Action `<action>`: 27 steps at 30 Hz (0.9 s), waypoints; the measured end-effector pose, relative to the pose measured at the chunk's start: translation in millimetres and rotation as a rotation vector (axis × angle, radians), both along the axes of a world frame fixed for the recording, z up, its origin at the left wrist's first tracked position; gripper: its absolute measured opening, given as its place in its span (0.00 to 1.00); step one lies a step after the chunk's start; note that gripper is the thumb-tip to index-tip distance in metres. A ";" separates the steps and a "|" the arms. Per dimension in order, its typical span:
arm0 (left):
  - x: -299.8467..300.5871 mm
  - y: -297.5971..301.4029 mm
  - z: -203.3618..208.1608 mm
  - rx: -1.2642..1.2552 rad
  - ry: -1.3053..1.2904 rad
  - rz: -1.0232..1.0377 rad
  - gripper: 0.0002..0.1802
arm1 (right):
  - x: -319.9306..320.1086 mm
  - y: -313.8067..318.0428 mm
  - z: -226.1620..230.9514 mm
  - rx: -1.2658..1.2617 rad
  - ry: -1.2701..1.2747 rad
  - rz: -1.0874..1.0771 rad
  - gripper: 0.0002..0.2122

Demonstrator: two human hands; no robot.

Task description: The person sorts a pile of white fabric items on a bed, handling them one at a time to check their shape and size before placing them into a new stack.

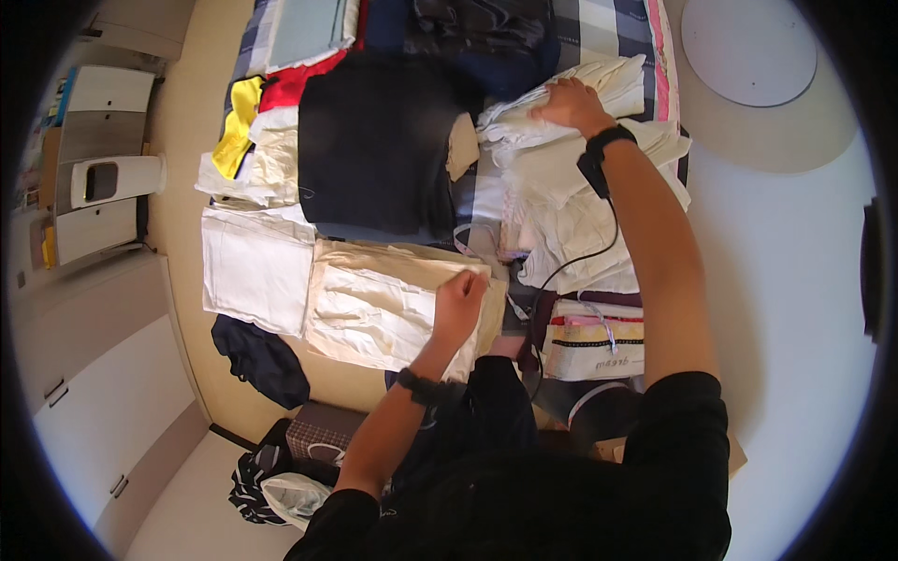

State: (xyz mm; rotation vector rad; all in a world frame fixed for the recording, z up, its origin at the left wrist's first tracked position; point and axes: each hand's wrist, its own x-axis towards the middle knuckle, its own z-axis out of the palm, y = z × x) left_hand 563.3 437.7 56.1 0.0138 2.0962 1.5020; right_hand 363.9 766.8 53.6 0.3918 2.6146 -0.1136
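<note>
Far right, my right hand [572,105] is on a rumpled pile of cream cloth [613,79], its fingers bent and closed on the upper fabric. My left hand [461,299] is closed above the right part of a flat cream cloth piece [365,304]; whatever its fingers hold, if anything, is hidden. More folded cream fabric [561,178] lies beneath my right forearm. Between the piles, a large black cloth [374,145] is spread out. A small beige piece [462,147] rests at its right edge.
White folded cloth [257,266], a yellow strip [238,126] and red fabric [297,79] lie at left. A black cable [575,262] runs from my right wrist past a stack of folded textiles [599,348]. Dark fabric [260,360] hangs by the left edge. A round white disc [748,51] stands far right.
</note>
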 end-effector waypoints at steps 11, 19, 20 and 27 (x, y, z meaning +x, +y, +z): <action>-104.0 154.3 -41.1 -0.163 0.574 -0.367 0.29 | 147.3 -4.4 -18.4 0.198 0.216 0.112 0.31; -63.9 180.1 -81.7 -0.423 0.488 -0.613 0.32 | 55.8 21.2 -20.2 0.067 0.063 -0.025 0.32; -63.1 181.1 -80.9 -0.423 0.482 -0.597 0.32 | 52.1 23.9 -32.6 0.071 0.235 0.117 0.34; -63.8 174.1 -85.2 -0.412 0.441 -0.613 0.31 | 21.9 7.8 -63.3 -0.025 0.056 0.239 0.21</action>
